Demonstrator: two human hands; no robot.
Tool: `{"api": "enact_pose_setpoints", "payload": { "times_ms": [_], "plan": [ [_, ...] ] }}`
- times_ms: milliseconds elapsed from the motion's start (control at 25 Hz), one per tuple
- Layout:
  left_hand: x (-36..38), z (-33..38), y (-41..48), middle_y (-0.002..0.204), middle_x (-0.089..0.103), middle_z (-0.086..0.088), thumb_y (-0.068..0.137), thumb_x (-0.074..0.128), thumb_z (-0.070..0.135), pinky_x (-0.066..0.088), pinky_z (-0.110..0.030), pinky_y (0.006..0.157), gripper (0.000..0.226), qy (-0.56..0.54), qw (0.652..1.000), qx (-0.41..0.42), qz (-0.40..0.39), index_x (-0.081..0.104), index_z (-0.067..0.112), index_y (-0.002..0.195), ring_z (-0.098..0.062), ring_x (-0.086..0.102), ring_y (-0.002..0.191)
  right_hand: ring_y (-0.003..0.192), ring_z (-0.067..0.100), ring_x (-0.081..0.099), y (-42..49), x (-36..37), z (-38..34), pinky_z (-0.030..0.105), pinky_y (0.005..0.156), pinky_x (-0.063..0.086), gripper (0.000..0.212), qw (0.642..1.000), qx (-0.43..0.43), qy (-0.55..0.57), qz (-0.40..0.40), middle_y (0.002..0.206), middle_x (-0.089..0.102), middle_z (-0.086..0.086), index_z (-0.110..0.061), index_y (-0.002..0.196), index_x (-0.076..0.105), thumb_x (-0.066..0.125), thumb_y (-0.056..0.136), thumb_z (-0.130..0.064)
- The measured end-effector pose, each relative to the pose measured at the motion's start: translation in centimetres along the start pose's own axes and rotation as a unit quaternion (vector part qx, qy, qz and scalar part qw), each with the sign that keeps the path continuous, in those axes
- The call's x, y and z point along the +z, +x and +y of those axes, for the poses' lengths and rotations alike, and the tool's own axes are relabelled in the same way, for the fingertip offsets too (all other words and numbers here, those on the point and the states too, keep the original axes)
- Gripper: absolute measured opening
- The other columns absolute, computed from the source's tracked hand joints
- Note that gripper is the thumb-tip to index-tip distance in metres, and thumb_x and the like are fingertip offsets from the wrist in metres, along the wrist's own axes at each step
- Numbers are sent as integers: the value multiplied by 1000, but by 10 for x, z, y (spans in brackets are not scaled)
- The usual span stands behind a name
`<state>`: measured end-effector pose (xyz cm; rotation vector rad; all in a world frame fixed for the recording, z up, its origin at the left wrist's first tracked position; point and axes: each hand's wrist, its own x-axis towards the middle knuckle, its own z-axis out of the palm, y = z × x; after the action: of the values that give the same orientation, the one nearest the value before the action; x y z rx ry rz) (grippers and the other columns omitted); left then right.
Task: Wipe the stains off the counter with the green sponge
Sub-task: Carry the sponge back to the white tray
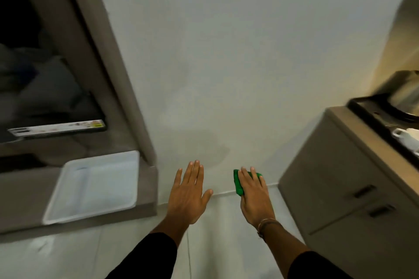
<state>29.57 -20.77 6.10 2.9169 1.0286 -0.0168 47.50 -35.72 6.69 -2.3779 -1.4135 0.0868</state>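
My right hand (pixel 252 196) holds the green sponge (pixel 238 182) under its flat fingers, low in the middle of the head view, in front of the white wall near the floor line. My left hand (pixel 188 192) is held out beside it, palm down, fingers spread, holding nothing. A grey-brown counter (pixel 145 207) stands to the left and another counter (pixel 340 118) to the right. No stain shows clearly on either; the picture is blurred.
A white rectangular tray (pixel 95 188) lies on the left counter. A dark screen with a label strip (pixel 56 130) sits behind it. The right cabinet has two drawer handles (pixel 371 201), and on top a black tray (pixel 374 111) with a metal kettle (pixel 405 90) and white cups (pixel 408 140).
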Motion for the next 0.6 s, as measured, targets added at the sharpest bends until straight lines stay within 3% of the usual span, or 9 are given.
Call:
{"api": "enact_pose_setpoints", "payload": {
  "times_ms": [200, 600],
  "plan": [
    [2, -150, -54, 176, 7, -13, 105, 21, 65, 3, -55, 131, 83, -11, 997, -80, -20, 7, 10, 165, -31, 2, 162, 160, 28, 0, 33, 77, -154, 46, 130, 5, 81, 996, -76, 4, -48, 172, 14, 0, -21, 161, 15, 60, 95, -10],
    [38, -367, -101, 174, -14, -11, 99, 6, 69, -3, -55, 131, 88, -2, 987, -150, -49, -11, 12, 163, -33, -15, 159, 160, 26, 0, 88, 198, -364, 42, 128, -2, 76, 986, -130, 12, -101, 172, 13, -2, -22, 162, 16, 58, 99, -13]
  ]
}}
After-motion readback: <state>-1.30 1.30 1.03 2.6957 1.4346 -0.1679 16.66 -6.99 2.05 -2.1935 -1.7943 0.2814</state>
